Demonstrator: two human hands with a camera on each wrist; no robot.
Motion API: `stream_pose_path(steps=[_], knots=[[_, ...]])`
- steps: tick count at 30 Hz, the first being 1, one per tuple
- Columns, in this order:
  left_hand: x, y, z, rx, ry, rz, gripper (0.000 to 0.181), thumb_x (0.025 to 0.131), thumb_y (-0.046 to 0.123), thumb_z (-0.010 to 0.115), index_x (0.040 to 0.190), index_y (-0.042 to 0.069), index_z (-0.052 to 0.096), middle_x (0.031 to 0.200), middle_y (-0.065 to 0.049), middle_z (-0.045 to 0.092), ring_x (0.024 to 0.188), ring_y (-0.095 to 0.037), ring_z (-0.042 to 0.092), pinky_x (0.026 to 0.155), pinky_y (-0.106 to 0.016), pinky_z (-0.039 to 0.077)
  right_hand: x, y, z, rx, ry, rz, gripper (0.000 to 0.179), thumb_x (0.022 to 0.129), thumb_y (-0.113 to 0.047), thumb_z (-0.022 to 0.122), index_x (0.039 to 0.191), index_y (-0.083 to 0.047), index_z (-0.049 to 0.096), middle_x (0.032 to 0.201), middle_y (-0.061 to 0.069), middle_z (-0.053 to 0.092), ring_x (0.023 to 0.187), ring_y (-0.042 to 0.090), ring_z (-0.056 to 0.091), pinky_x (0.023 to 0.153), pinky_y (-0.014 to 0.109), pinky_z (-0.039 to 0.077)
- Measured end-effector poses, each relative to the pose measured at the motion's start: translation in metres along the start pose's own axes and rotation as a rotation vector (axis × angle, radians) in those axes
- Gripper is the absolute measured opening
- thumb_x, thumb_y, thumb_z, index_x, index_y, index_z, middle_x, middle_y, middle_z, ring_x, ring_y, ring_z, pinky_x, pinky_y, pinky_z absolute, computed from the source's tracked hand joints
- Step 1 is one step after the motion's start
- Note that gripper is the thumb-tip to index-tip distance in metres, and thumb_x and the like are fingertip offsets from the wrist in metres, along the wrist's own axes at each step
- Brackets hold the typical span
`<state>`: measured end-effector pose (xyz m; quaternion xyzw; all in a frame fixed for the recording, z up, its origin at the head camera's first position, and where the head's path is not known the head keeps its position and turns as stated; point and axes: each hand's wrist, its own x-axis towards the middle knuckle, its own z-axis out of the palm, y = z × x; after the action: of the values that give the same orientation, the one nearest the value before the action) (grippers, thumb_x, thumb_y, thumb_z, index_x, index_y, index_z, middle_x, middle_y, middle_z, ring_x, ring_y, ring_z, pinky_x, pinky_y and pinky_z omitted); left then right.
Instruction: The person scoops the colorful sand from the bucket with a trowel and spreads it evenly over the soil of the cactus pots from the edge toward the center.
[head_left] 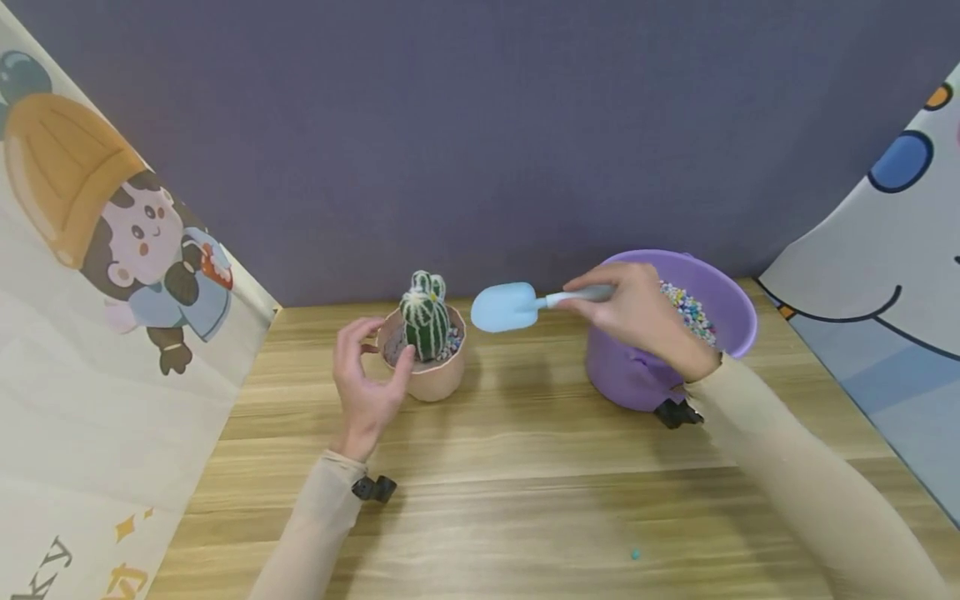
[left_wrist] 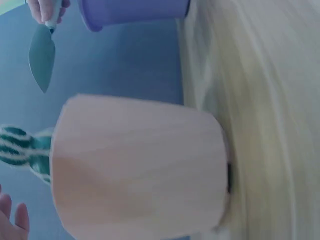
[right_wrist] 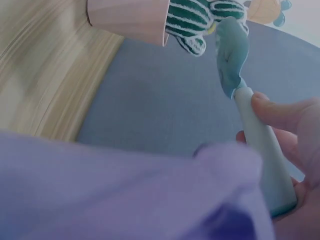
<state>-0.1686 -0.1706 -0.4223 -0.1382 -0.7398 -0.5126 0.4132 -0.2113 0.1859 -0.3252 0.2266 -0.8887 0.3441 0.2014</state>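
Scoop (head_left: 504, 307): held up near the centre of the head view, rounded blue blade pointing left; probably light, stiff, smooth plastic.
Scoop handle (right_wrist: 265, 155): long, rounded; mid-length looks the steadiest hold.
Right hand (head_left: 637, 312): right of centre, fingers gripping that handle.
Left hand (head_left: 367, 379): left of centre, fingers spread wide beside the pot (head_left: 437, 385); whether they touch it, I cannot tell.
Pot wall: pale pink, tapered, wavy-rimmed; likely rigid, perhaps breakable, best cupped.
Cactus (head_left: 427, 329): green, fuzzy white ribs, seemingly soft.
Bucket (head_left: 622, 375): right of centre, smooth purple, probably plastic.
Beads (head_left: 690, 312): small, multicoloured, inside the bucket; likely to roll.
Table (head_left: 487, 500): streaked wood grain.
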Motion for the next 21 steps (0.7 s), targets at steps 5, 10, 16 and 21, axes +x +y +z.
stream_pose_path(steps=[5, 10, 16, 21], knots=[[0.001, 0.012, 0.009, -0.048, -0.003, 0.106, 0.032, 0.084, 0.010, 0.077, 0.111, -0.008, 0.070, 0.113, -0.027, 0.068, 0.104, -0.014, 0.060, 0.081, -0.027, 0.052, -0.006, 0.007, -0.012, 0.018, 0.002, 0.084, 0.016, 0.084, -0.028, 0.093, 0.095, -0.019, 0.087, 0.089, -0.001, 0.082, 0.081, 0.013, 0.072, 0.071, 0.013, 0.050], [0.000, 0.024, 0.020, -0.088, -0.045, 0.156, 0.023, 0.085, 0.006, 0.075, 0.104, -0.006, 0.072, 0.103, -0.023, 0.071, 0.095, -0.016, 0.063, 0.078, -0.025, 0.053, -0.014, 0.015, -0.025, 0.021, -0.001, 0.180, 0.021, 0.084, -0.036, 0.093, 0.100, -0.023, 0.088, 0.097, -0.001, 0.084, 0.081, 0.002, 0.068, 0.070, 0.012, 0.049], [-0.003, 0.035, 0.035, -0.138, -0.102, 0.198, 0.021, 0.085, 0.004, 0.074, 0.104, -0.005, 0.072, 0.099, -0.021, 0.073, 0.089, -0.026, 0.067, 0.081, -0.020, 0.057, -0.024, 0.028, -0.040, 0.031, 0.033, 0.212, 0.019, 0.084, -0.035, 0.092, 0.099, -0.024, 0.088, 0.093, -0.006, 0.084, 0.078, -0.006, 0.067, 0.068, 0.010, 0.050], [-0.006, 0.043, 0.054, -0.176, -0.116, 0.215, 0.019, 0.085, 0.003, 0.073, 0.104, -0.001, 0.074, 0.098, -0.018, 0.074, 0.086, -0.032, 0.068, 0.082, -0.022, 0.058, -0.033, 0.040, -0.053, 0.004, 0.093, 0.258, 0.022, 0.081, -0.035, 0.095, 0.096, -0.021, 0.088, 0.079, -0.039, 0.071, 0.067, -0.004, 0.064, 0.057, 0.014, 0.047]])
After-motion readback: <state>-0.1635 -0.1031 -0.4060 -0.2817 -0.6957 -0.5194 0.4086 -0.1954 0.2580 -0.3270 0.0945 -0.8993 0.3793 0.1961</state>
